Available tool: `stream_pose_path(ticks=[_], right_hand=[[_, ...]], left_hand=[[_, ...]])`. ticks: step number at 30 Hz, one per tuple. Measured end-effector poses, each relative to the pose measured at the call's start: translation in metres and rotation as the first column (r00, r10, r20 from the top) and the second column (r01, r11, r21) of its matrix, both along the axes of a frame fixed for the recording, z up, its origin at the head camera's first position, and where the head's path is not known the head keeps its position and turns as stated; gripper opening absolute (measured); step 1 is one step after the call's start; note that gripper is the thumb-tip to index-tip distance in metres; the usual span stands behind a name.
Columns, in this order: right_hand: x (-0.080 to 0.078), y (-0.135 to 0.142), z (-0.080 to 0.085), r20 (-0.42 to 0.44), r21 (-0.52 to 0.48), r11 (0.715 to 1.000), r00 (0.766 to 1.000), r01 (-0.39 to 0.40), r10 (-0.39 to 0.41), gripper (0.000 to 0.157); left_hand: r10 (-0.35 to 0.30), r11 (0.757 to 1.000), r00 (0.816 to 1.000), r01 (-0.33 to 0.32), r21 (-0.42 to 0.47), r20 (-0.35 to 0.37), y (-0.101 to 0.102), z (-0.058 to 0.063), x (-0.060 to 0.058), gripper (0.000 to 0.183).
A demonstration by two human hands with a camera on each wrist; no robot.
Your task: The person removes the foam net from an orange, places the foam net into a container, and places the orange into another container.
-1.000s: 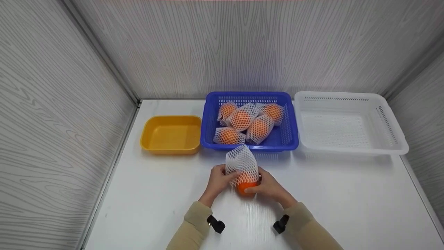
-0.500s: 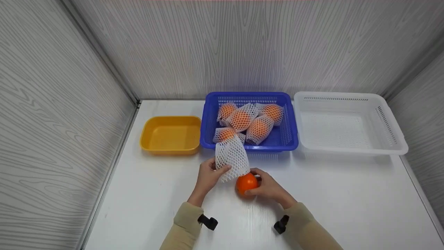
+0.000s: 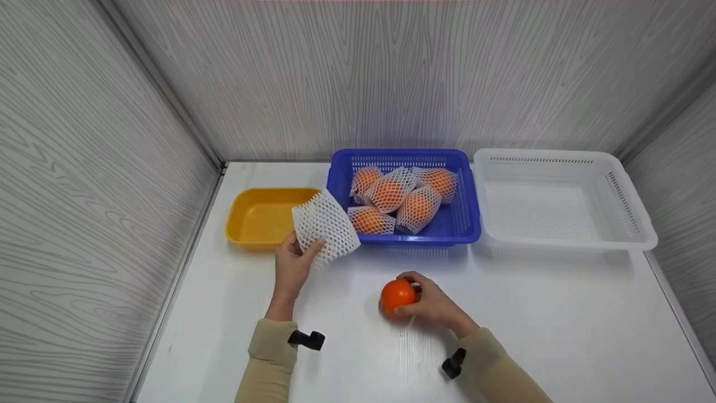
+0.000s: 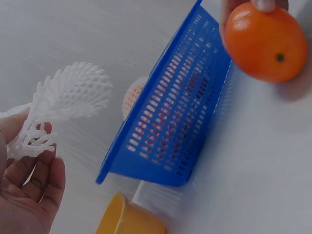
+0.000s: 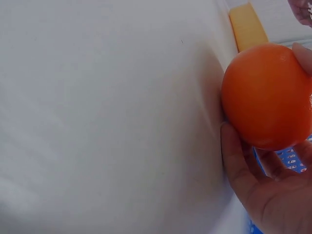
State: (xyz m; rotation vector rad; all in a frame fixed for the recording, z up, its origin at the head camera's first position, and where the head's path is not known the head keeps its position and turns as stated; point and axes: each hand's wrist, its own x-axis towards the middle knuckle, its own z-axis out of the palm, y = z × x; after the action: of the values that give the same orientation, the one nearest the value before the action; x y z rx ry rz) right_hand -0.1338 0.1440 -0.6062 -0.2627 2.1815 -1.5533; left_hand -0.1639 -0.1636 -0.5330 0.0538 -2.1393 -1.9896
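a bare orange fruit (image 3: 397,298) sits low at the near middle of the white table (image 3: 363,358), and whether it rests on the surface or is lifted slightly i cannot tell. the right hand (image 3: 433,303) grips it from the right, thumb on the near side and fingers curled round the far side; the left wrist view shows a small dark spot on the fruit's glossy skin. to the left and farther forward, the left hand (image 3: 292,270) pinches a white foam net sleeve (image 3: 326,226) between thumb and fingers, its mesh spread upward and, from the head view, overlapping the right part of a yellow tub (image 3: 274,245) and the near left corner of a blue basket (image 3: 414,239). the basket stands just beside the tub and holds five orange fruits in white nets (image 3: 390,193), bunched mostly toward its left and middle. just beside it on the right is a wider white basket (image 3: 537,210) with slotted sides. both forearms wear beige sleeves (image 3: 268,358), each with a black wrist device (image 3: 306,339), and behind everything rises a grey wood-grain wall (image 3: 363,73)
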Motion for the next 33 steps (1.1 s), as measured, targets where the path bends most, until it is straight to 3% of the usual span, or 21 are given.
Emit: stream_pose_path(ticks=[7, 16, 19, 24, 33], right_hand=[[-0.001, 0.001, 0.0, 0.012, 0.005, 1.0, 1.0, 0.017, -0.017, 0.064], [-0.001, 0.0, -0.002, 0.008, -0.04, 0.999, 1.0, 0.017, -0.017, 0.064], [-0.001, 0.0, -0.002, 0.012, -0.039, 0.999, 1.0, 0.022, -0.021, 0.064], [-0.002, 0.001, -0.001, 0.009, -0.025, 1.0, 1.0, 0.017, -0.016, 0.063], [-0.001, 0.001, -0.002, -0.009, -0.016, 1.0, 1.0, 0.019, -0.019, 0.063]], left_hand=[[0.136, 0.99, 0.987, -0.134, -0.031, 0.08, -0.036, 0.003, -0.02, 0.039], [0.275, 0.955, 0.958, -0.263, -0.136, 0.086, -0.071, -0.008, -0.047, 0.037], [0.281, 0.95, 0.956, -0.264, -0.166, 0.088, -0.076, -0.011, -0.056, 0.041], [0.262, 0.948, 0.952, -0.222, -0.229, 0.16, -0.076, -0.011, -0.07, 0.044], [0.167, 0.946, 0.937, -0.064, -0.318, 0.307, -0.07, -0.021, -0.095, 0.045]])
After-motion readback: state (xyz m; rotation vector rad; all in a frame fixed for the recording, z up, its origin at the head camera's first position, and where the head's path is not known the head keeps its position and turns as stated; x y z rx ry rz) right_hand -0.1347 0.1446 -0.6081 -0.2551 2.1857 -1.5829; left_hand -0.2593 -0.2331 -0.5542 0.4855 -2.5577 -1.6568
